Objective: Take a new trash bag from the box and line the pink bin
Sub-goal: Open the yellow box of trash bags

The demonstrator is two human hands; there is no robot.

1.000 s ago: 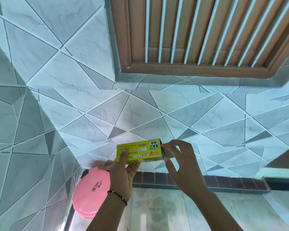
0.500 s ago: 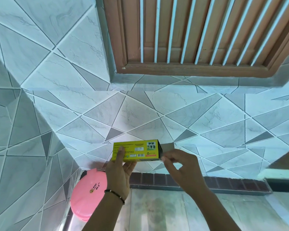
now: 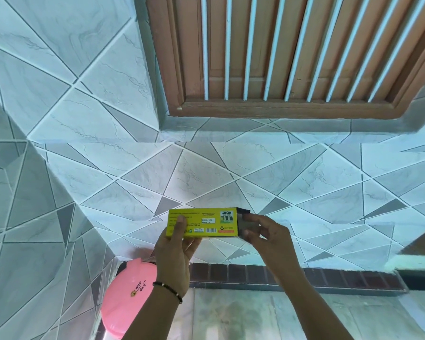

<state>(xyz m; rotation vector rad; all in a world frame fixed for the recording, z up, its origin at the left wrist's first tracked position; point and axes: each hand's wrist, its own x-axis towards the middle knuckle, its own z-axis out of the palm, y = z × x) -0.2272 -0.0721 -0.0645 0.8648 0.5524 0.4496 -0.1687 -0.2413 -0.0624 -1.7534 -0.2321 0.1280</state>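
Pink bin (image 3: 130,298) low left, against tiled wall (image 3: 231,173). Left hand (image 3: 174,251) grips yellow box (image 3: 203,223) mid-air, thumb on printed face. Right hand (image 3: 265,235) pinches grey end flap (image 3: 249,225) at box's right end.

We raise both forearms from the bottom edge of the view. Our left hand (image 3: 174,251) grips the yellow box (image 3: 203,223) from beneath, thumb pressed flat on its front face, a beaded bracelet (image 3: 168,288) around the wrist. Our right hand (image 3: 263,235) pinches the grey flap (image 3: 248,225) at the box's right end, fingers curled.
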